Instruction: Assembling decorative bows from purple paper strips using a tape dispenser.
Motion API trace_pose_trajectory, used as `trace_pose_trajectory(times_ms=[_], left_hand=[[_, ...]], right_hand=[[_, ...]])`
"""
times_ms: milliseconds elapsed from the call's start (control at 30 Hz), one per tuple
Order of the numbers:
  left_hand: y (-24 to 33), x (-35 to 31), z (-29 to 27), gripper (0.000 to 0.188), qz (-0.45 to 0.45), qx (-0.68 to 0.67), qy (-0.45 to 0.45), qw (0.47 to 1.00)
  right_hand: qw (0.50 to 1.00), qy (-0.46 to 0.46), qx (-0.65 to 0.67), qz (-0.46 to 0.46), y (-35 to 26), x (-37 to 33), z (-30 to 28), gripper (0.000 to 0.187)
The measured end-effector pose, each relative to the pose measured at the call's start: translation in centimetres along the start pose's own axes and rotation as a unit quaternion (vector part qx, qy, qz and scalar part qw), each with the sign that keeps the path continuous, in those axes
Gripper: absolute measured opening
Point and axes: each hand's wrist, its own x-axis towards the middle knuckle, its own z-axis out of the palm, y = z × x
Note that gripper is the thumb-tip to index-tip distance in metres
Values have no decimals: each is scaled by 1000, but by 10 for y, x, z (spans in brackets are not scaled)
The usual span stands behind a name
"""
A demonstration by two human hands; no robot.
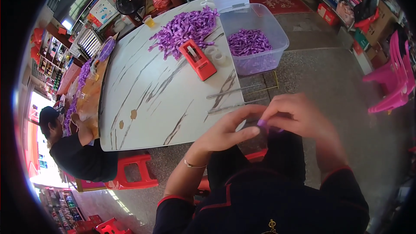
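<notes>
Over my lap, just off the table's near right corner, both hands meet on a small purple ribbon strip. My right hand pinches it with bent fingers. My left hand curves round its other side, thumb tip against it; most of the strip is hidden by the fingers. On the marble-patterned table lies a heap of purple ribbon pieces. A red tape dispenser sits before the heap, with clear tape rolls beside it. Two thin rods stick out past the table's right edge.
A clear plastic bin, partly filled with purple pieces, stands against the table's right side. Another person works at a brown table on the left. Pink chairs and stocked shelves line the right. A black fan stands behind.
</notes>
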Motion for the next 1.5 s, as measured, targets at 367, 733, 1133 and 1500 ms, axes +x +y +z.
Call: trace_pose_trajectory(times_ms=[367,733,1133,1500], left_hand=[[1,12,11,8,62,273,184,942],[9,-8,18,22,10,340,143,929],[0,32,7,22,-52,17,48,997],[-2,49,12,20,-87,-29,36,995]], right_hand=[[987,70,-79,120,2,-19,-8,16],[956,204,-203,-52,19,-16,1,13],[953,189,-218,-98,29,-14,1,16],[935,211,-265,-106,36,-17,-6,22]])
